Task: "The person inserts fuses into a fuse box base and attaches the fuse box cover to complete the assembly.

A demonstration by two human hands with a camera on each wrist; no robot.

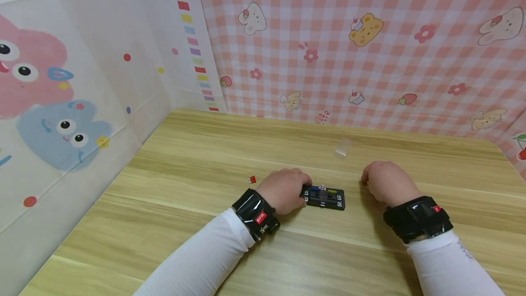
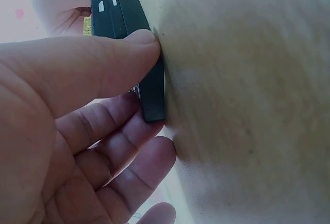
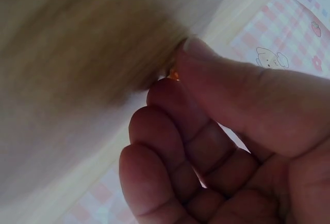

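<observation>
A flat black fuse block (image 1: 323, 197) with metal screw terminals and blue and yellow inserts lies on the wooden table. My left hand (image 1: 285, 190) grips its left end, thumb along one long side and fingertips at the other, as the left wrist view shows. To the right, apart from the block, my right hand (image 1: 388, 182) is low at the tabletop with curled fingers. Its thumb and forefinger pinch a small orange piece (image 3: 174, 74), mostly hidden by the fingertips. A tiny red-and-white piece (image 1: 252, 179), like a blade fuse, lies left of my left hand.
A clear plastic cover (image 1: 343, 148) lies behind the block, between the hands and the back edge. A pink checked cloth (image 1: 328, 58) hangs behind the table, and a white printed cloth (image 1: 102, 81) hangs along the left side.
</observation>
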